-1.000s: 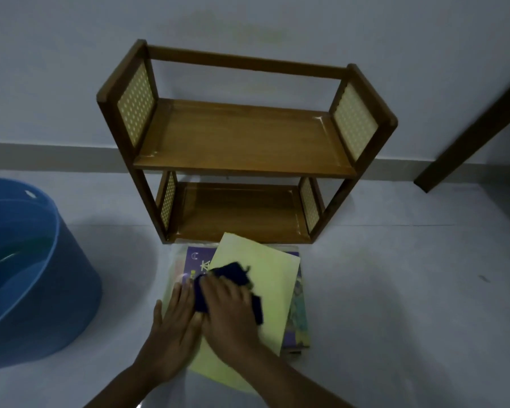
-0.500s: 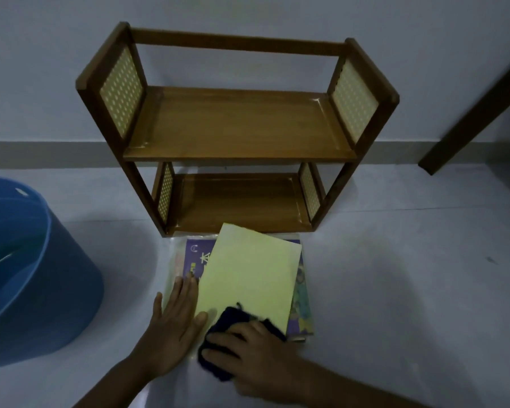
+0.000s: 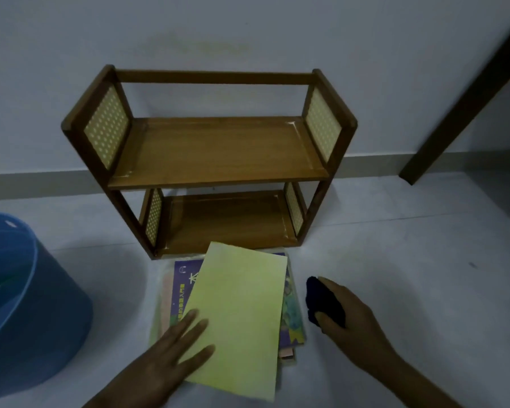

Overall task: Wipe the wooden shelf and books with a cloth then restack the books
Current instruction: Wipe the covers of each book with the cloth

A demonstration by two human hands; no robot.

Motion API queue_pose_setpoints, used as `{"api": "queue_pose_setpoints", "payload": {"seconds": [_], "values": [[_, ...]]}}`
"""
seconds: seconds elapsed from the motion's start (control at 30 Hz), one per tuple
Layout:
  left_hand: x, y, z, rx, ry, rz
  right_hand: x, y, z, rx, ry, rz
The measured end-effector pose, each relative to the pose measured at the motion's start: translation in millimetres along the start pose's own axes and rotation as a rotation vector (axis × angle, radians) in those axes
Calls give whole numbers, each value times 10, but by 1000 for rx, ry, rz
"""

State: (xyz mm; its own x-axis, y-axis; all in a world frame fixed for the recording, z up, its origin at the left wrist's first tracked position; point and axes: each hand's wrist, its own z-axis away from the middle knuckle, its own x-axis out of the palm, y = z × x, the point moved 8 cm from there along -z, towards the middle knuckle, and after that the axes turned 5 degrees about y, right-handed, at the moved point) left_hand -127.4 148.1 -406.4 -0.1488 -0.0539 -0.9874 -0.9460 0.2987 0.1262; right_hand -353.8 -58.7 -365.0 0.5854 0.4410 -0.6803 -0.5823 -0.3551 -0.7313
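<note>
Wooden shelf sits empty, so restacking isn't started. Books lie piled on the floor right in front of it. Left hand rests flat on the yellow top book; right hand grips the dark cloth beside the pile.

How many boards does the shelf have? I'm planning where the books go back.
2: the upper board and the lower board of the wooden shelf, both bare.

Empty wooden shelf upright; pale-yellow book tops floor stack; dark cloth beside.
</note>
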Motion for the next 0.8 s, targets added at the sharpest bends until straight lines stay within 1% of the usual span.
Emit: {"api": "queue_pose_setpoints", "payload": {"seconds": [0.07,0.1,0.13,0.17,0.23,0.3,0.33,0.43,0.5,0.53,0.6,0.67,0.7,0.73,0.8], "values": [[-400,54,-158,-25,195,171,-136,76,73,176,139,-283],[-660,79,-296,-60,293,263,-293,111,76,241,213,-345],[-926,86,-435,-114,372,366,-500,114,55,275,280,-338],[-1183,82,-581,-194,418,498,-749,107,18,288,333,-300],[-1557,46,-853,-396,435,813,-1291,18,-51,283,415,-202],[-1620,57,-1152,-547,390,1146,-1843,-105,-98,254,479,-125],[-1551,83,-1312,-598,331,1266,-2071,-153,-96,249,507,-121],[-1148,278,-1803,-713,107,1541,-2532,-236,-19,242,592,-112],[-723,427,-2036,-790,-30,1695,-2631,-240,20,242,627,-143],[-493,520,-2148,-827,-96,1750,-2625,-244,3,232,613,-158],[-87,630,-2308,-887,-184,1778,-2498,-184,-60,243,569,-196],[196,599,-2445,-948,-177,1716,-2307,-54,-101,289,526,-230],[299,527,-2518,-953,-151,1620,-2198,21,-112,314,498,-252],[364,409,-2587,-913,-126,1450,-2073,79,-120,340,468,-284],[463,218,-2735,-773,-127,1003,-1842,240,-126,404,409,-357]]}}
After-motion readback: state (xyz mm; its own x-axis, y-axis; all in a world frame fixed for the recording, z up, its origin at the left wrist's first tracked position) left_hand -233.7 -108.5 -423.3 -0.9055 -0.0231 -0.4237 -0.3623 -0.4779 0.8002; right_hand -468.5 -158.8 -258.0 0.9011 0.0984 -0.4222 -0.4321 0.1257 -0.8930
